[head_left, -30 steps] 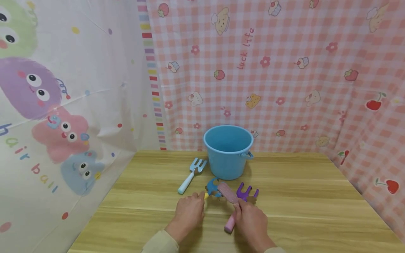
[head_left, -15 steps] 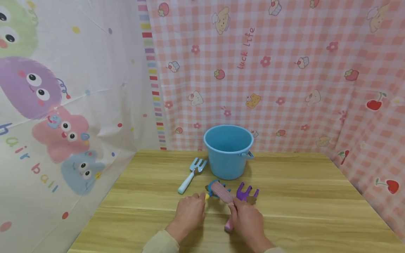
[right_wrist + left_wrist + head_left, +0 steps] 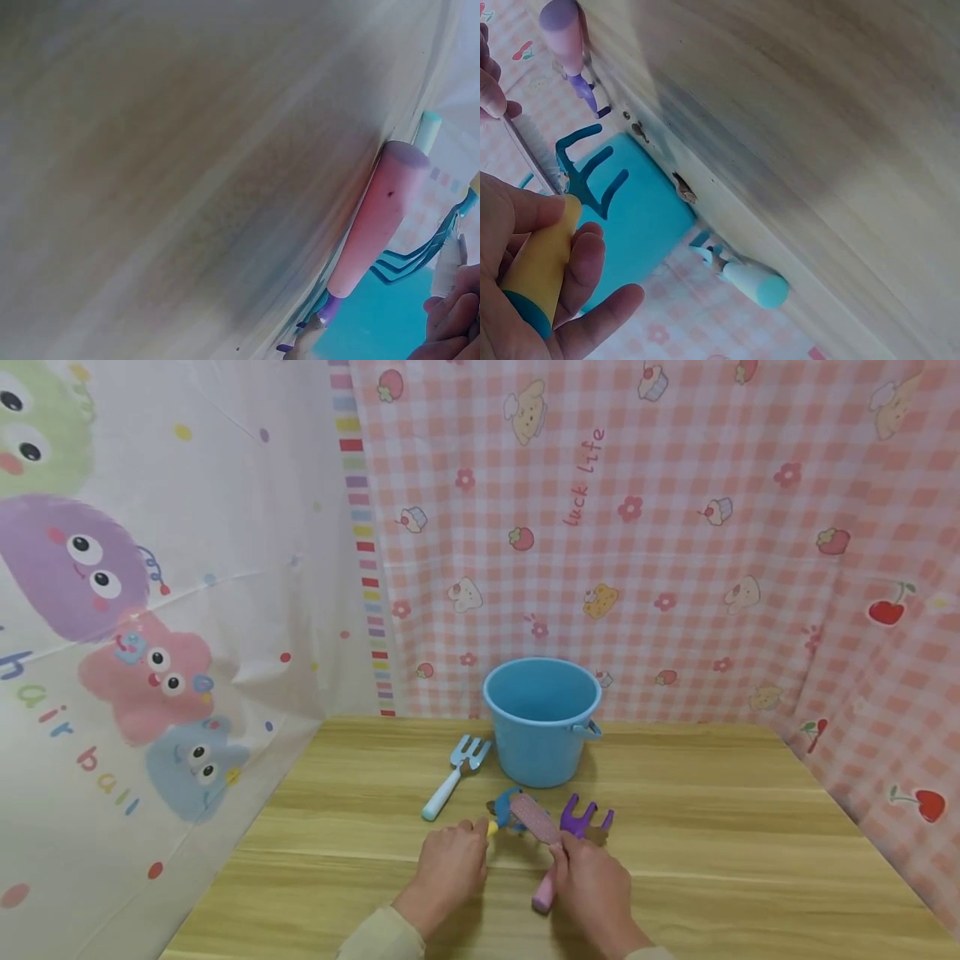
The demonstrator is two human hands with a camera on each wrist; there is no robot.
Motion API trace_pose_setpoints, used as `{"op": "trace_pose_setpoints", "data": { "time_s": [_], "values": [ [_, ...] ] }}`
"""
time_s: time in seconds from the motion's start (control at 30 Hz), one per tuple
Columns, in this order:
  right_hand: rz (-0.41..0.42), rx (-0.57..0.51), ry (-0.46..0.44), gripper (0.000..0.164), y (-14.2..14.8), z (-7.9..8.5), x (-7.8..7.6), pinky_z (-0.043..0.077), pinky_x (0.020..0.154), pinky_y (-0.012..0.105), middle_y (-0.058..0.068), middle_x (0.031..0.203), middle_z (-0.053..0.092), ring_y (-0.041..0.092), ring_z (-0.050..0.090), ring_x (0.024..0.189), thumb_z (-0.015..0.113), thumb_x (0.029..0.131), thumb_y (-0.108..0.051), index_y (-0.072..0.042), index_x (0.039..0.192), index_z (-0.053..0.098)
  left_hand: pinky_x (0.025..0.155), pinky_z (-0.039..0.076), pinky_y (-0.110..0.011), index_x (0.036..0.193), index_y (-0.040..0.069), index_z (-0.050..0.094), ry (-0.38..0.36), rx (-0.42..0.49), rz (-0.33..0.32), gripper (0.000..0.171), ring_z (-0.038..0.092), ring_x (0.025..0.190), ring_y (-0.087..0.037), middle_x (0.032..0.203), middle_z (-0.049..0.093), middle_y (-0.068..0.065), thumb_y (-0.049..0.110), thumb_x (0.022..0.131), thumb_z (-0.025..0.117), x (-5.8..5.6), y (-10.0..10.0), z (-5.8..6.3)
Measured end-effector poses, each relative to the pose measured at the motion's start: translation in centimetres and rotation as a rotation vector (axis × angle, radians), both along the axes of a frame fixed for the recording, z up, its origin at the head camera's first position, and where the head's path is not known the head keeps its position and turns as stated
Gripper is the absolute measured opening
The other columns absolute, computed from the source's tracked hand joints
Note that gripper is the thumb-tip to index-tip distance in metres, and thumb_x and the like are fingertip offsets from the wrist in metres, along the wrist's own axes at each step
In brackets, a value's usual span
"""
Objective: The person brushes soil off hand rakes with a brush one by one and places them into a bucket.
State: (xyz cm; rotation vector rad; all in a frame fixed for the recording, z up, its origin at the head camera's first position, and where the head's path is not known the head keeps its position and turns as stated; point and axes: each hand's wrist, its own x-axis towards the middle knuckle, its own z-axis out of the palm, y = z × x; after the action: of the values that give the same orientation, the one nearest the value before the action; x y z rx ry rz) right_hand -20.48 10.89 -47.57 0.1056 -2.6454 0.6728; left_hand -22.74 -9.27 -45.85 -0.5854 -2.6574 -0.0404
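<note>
My left hand grips the yellow handle of a small blue hand rake, its bent tines raised above the table. Between the fingers and thumb of my right hand is a pink brush; its white bristles face the rake and lie against the tines. Part of the rake's head is hidden behind the brush in the head view. Under my right hand lies a purple garden fork with a pink handle, brown dirt at its neck.
A blue bucket with a side handle stands upright behind the hands. Left of it lies a light blue garden fork, brown at its neck. Brown crumbs of dirt sit on the wooden table. Printed cloths hang behind and at both sides.
The brush slid left across the rake's head, then back to the right. The rake's head has turned slightly, while the left hand stays in about the same place.
</note>
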Motion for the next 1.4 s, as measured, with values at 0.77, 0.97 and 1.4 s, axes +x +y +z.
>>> {"op": "trace_pose_setpoints", "data": {
  "time_s": [0.77,0.97,1.4],
  "values": [
    [-0.043,-0.027,-0.023,0.013,1.8,0.0,-0.5,0.048,0.053,0.048,0.010,0.083,0.071,0.034,0.066,0.069,0.067,0.092,-0.021,-0.012,0.100,0.073,0.045,0.043,-0.032,0.091,0.009,0.061,-0.010,-0.004,-0.013,0.020,0.057,0.054,-0.018,0.069,0.056,-0.001,0.016,0.080,0.075,0.2,0.0,0.1],
    [0.060,-0.013,0.049,0.021,0.5,0.2,0.1,0.052,0.057,0.050,0.011,0.093,0.073,0.036,0.069,0.074,0.068,0.093,-0.022,-0.009,0.108,0.073,0.044,0.041,-0.031,0.090,0.009,0.061,0.002,-0.001,-0.003,0.018,0.054,0.052,-0.017,0.067,0.055,-0.001,0.018,0.082,0.074,0.0,0.0,0.3],
    [0.007,0.035,-0.003,0.023,0.6,0.2,0.1,0.050,0.052,0.048,0.012,0.088,0.072,0.037,0.068,0.071,0.065,0.095,-0.023,-0.007,0.110,0.072,0.045,0.041,-0.031,0.091,0.009,0.059,-0.012,-0.002,-0.002,0.020,0.054,0.052,-0.017,0.067,0.054,-0.001,0.018,0.082,0.074,-0.2,-0.1,0.2]
  ]
}}
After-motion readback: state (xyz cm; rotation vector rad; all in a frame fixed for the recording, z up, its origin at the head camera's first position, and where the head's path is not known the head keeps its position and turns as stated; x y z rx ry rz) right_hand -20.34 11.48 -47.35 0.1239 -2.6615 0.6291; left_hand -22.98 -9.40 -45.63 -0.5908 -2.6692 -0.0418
